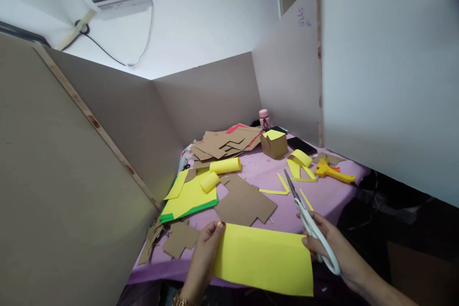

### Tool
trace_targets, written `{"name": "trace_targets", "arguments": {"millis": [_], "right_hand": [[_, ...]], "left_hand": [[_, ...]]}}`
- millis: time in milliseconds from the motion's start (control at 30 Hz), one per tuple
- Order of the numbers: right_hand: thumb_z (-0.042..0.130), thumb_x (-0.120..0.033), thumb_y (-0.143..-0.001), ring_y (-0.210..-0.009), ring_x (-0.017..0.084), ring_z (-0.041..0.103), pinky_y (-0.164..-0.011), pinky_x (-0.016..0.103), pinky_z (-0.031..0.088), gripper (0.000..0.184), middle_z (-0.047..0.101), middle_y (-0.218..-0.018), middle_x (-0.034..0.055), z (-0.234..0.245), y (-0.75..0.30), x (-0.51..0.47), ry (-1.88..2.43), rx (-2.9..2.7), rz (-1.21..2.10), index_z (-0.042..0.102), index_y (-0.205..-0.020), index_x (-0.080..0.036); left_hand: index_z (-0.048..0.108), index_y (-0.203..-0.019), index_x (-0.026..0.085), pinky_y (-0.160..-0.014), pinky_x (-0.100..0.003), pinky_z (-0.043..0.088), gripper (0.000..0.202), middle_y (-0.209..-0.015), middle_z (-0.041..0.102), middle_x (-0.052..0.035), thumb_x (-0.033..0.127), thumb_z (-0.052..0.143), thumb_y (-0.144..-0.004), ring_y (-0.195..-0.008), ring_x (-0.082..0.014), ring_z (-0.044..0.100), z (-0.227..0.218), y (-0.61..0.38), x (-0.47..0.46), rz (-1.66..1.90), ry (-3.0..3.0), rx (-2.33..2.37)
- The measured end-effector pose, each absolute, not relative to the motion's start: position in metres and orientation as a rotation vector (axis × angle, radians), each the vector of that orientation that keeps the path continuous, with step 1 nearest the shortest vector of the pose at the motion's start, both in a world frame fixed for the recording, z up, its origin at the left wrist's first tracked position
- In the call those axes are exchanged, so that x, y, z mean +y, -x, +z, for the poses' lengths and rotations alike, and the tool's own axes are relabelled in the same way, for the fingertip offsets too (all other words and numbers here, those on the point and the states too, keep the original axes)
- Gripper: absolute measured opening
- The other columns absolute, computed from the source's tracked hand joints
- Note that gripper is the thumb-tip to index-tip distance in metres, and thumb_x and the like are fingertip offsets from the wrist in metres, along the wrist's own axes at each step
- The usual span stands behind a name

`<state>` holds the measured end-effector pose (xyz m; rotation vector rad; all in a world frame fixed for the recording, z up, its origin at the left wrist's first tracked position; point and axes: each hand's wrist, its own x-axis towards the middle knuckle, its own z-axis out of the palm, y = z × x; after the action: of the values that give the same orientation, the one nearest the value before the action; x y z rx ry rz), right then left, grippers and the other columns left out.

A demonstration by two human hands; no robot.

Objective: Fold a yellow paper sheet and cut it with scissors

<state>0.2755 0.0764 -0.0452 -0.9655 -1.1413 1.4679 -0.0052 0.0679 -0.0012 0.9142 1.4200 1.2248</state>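
A rectangular sheet of yellow paper hangs in front of me over the near table edge. Its left edge is pinched between the thumb and fingers of my left hand. My right hand grips a pair of white-handled scissors, whose blades point up and away and look nearly closed. The right thumb rests close to the sheet's upper right corner; whether it presses on the paper I cannot tell. Beyond the sheet lies a flat cardboard cut-out, with thin yellow paper strips to its right.
Yellow and green sheets with rolled yellow paper lie at left. Stacked cardboard pieces, a cardboard box with a yellow top and a pink bottle stand farther back. A yellow glue gun lies right. Grey panels enclose the table.
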Motion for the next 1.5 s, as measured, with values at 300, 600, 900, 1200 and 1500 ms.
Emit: {"name": "trace_targets", "arguments": {"millis": [300,600,900,1200,1500], "right_hand": [[0.066,-0.032,-0.071,-0.057,0.012,0.043,-0.055,0.025,0.037,0.050,0.047,-0.067,-0.0087,-0.033,-0.283,0.099,1.061,-1.278,1.255,0.039,-0.113,-0.023],[0.059,-0.016,-0.074,-0.066,0.019,0.060,-0.061,0.033,0.046,0.037,0.064,-0.078,0.0002,-0.027,-0.309,0.164,1.438,-1.743,0.830,0.053,-0.111,-0.020],[0.061,-0.021,-0.086,-0.099,0.026,0.060,-0.087,0.048,0.046,0.016,0.065,-0.108,0.0083,-0.018,-0.325,0.195,1.532,-2.177,0.431,0.065,-0.100,-0.016],[0.062,-0.038,-0.081,-0.088,0.021,0.065,-0.078,0.027,0.046,0.029,0.074,-0.095,0.0053,0.011,-0.249,0.127,0.916,-2.281,0.754,0.070,-0.104,-0.022],[0.056,-0.021,-0.080,-0.052,0.011,0.042,-0.048,0.021,0.027,0.023,0.046,-0.053,-0.0068,0.009,-0.233,0.106,0.833,-2.242,1.045,0.056,-0.058,-0.018]], "left_hand": [[0.050,-0.067,0.019,-0.051,-0.021,0.038,0.033,-0.055,0.057,0.0064,0.048,0.068,-0.070,-0.050,-0.0093,0.048,-0.011,-0.008,0.067,1.323,-0.936,1.383],[0.052,-0.074,0.020,-0.056,-0.024,0.041,0.029,-0.058,0.061,0.0042,0.045,0.066,-0.071,-0.059,-0.0146,0.057,-0.021,-0.008,0.072,1.389,-0.846,1.325],[0.051,-0.070,0.020,-0.056,-0.022,0.041,0.031,-0.061,0.062,0.0046,0.045,0.069,-0.069,-0.059,-0.0133,0.056,-0.030,0.000,0.072,1.433,-0.843,1.335],[0.052,-0.065,0.019,-0.051,-0.020,0.036,0.040,-0.056,0.055,0.0064,0.052,0.075,-0.060,-0.054,-0.0091,0.047,-0.009,-0.021,0.064,1.358,-0.935,1.293],[0.055,-0.060,0.015,-0.047,-0.022,0.035,0.047,-0.050,0.056,0.0016,0.056,0.077,-0.052,-0.045,-0.0105,0.047,-0.006,-0.036,0.053,1.246,-0.933,1.323]]}}
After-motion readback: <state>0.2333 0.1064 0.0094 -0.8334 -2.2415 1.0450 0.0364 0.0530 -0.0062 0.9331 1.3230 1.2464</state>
